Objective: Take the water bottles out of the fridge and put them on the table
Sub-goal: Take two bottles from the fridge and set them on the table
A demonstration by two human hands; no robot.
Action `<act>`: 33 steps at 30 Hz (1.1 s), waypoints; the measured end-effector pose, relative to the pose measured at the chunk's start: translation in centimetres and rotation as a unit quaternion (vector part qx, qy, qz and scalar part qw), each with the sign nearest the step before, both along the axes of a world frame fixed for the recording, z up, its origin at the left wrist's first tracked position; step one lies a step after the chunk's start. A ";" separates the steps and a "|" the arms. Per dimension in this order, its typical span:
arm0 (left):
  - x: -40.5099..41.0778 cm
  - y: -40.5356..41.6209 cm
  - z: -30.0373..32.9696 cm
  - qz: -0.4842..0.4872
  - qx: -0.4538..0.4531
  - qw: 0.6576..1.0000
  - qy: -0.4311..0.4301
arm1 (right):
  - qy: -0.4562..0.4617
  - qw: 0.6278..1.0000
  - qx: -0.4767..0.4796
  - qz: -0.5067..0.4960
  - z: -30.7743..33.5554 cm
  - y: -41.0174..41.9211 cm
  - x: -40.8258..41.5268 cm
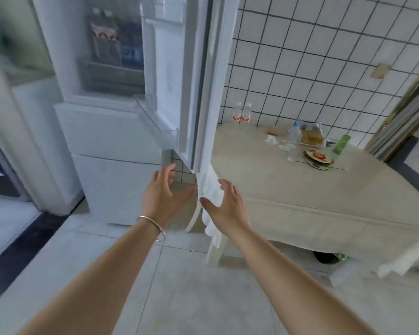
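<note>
The white fridge (102, 131) stands open at upper left, its door (179, 76) swung toward me. Inside, two clear water bottles (104, 37) with red-and-white labels stand on a shelf beside blue-labelled packs. Two more water bottles (242, 113) of the same kind stand on the table (288, 189) at its far left corner, against the tiled wall. My left hand (163, 189) and my right hand (224, 204) are stretched forward, fingers spread and empty, just below the bottom edge of the fridge door.
A white cloth (212, 189) hangs from the door's lower corner between my hands. On the table lie a bag of food (311, 134), a green bottle (341, 144) and a plate (317, 157). A dark bin (325, 257) sits under the table. Pale floor tiles stretch toward me.
</note>
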State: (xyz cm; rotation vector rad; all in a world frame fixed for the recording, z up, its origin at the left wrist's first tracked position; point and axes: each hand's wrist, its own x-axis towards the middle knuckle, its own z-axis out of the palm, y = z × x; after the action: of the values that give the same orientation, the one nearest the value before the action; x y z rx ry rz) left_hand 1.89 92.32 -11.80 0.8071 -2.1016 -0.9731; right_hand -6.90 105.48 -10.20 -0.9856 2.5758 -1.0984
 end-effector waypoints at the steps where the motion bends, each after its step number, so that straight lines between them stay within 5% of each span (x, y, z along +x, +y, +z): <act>1: 1.4 -1.8 0.4 0.014 -0.003 1.000 0.005 | 0.008 1.000 -0.005 0.015 0.3 -1.9 1.1; 15: 11.4 -27.3 6.1 0.053 0.008 0.998 0.029 | -0.031 0.995 -0.085 0.033 4.8 -29.2 9.0; 33: -5.9 -59.9 7.9 0.106 0.017 0.994 0.030 | -0.066 0.987 -0.132 0.061 6.6 -63.5 -10.3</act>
State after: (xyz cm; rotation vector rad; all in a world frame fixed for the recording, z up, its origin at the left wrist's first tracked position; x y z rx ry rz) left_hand -4.00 32.38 -3.88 0.9848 -1.9086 -0.9097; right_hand -17.19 41.97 -3.61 -1.0683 2.2748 -1.4436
